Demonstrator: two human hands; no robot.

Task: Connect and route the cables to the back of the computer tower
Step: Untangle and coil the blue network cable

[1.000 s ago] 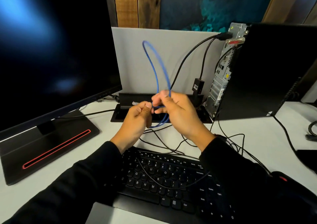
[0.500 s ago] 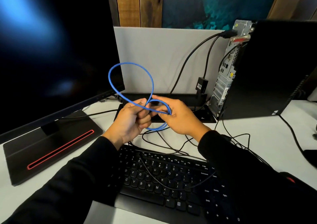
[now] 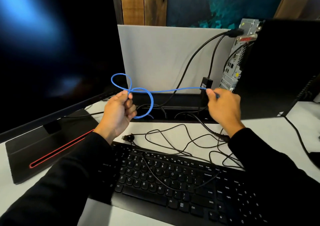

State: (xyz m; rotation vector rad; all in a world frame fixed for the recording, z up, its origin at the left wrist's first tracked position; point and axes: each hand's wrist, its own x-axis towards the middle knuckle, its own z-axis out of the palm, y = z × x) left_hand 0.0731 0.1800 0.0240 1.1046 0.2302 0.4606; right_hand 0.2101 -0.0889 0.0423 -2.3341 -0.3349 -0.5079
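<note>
While the left hand [image 3: 119,112] grips the looped blue Ethernet cable [image 3: 150,94] over the desk's back edge, right hand [image 3: 223,105] pinches its end, plug probably hidden; pull loop straight before reaching computer tower [image 3: 277,66].

One head-worn camera looked forward and down, close over the keyboard [image 3: 173,179], with the monitor [image 3: 52,52] at ten o'clock and the tower [image 3: 277,66] at two o'clock.
</note>
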